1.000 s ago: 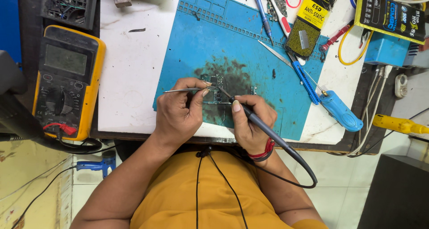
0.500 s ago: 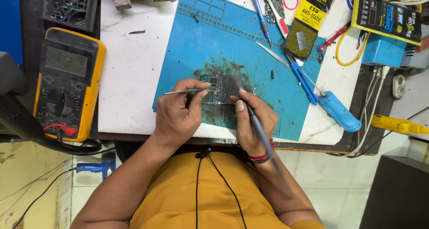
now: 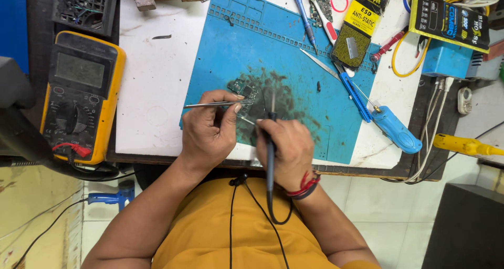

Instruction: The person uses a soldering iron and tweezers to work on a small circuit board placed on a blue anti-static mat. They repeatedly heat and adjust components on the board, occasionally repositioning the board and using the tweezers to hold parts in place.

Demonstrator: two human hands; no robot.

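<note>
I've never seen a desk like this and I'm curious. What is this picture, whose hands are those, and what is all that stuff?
A camera on a person's head looks straight down at a work table. The left hand holds thin metal tweezers against a small circuit board. The right hand holds a dark pen-shaped soldering iron with a cable, its tip pointing at the board. The board lies on a blue mat. To the side sits a yellow meter with a screen and dial. On the other side lie blue-handled screwdrivers.
</note>
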